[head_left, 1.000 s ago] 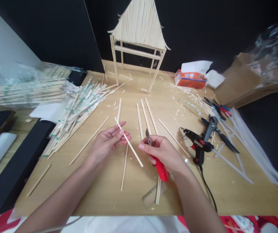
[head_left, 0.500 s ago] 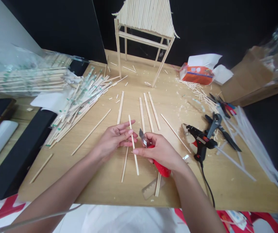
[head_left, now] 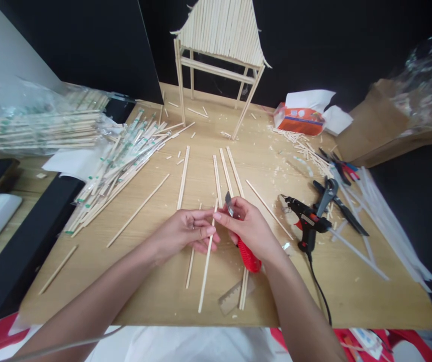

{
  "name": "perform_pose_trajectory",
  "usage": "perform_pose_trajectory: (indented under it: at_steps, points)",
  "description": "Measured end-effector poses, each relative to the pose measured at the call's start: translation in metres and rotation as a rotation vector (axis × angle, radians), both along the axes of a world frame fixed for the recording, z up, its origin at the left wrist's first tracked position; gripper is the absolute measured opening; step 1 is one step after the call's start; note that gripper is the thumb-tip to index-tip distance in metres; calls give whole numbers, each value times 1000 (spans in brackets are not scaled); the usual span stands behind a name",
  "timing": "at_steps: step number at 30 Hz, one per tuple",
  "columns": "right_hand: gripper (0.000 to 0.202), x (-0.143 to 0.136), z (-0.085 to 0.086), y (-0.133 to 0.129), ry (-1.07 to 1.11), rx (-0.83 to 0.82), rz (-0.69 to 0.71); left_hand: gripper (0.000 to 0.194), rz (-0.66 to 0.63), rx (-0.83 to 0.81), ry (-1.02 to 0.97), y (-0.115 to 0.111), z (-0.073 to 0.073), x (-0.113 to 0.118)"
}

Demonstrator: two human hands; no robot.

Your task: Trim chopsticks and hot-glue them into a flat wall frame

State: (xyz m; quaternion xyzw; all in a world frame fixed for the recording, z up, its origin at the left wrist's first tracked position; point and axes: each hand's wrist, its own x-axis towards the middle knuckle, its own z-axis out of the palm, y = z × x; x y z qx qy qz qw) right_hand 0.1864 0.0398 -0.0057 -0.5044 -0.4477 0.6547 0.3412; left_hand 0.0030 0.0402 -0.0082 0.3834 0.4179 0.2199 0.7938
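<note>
My left hand (head_left: 189,231) pinches a thin wooden stick (head_left: 205,276) between thumb and fingers; its lower end points toward the table's front edge. In my right hand (head_left: 251,229) is a red utility knife (head_left: 249,255), its grey blade (head_left: 228,201) sticking out past the fingers. My right thumb meets the upper end of the stick. Under and beyond the hands lie paired sticks (head_left: 231,168) on the wooden table. A clear ruler (head_left: 234,296) rests near the front edge, partly beneath another stick pair (head_left: 243,289).
A stick-built model house (head_left: 219,30) stands at the back. Wrapped chopsticks (head_left: 121,161) pile up on the left. To the right are a black glue gun (head_left: 308,218), pliers (head_left: 342,208), clear glue sticks (head_left: 393,221), an orange tissue box (head_left: 299,120) and a cardboard box (head_left: 374,125).
The stick has slid lower through my left hand and now leans the other way. My right thumb has moved up to its top end. The view has shifted slightly.
</note>
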Motion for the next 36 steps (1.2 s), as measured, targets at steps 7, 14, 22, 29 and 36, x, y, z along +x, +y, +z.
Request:
perform_pose_trajectory:
  at_steps: [7, 14, 22, 29, 36]
  points:
    - [27, 2, 3, 4, -77, 63, -92, 49, -110, 8, -16, -3, 0, -1]
    - [24, 0, 5, 3, -70, 15, -139, 38, -89, 8, -46, -6, 4, 3]
    - [27, 3, 11, 1, -91, 28, -83, 24, 134, -40, -32, -12, 9, 11]
    - [25, 13, 21, -4, -5, -110, 132, 24, 195, -36, -23, -10, 8, 12]
    - [24, 4, 15, -10, -187, -14, 213, 22, 512, -92, -183, 6, -2, 1]
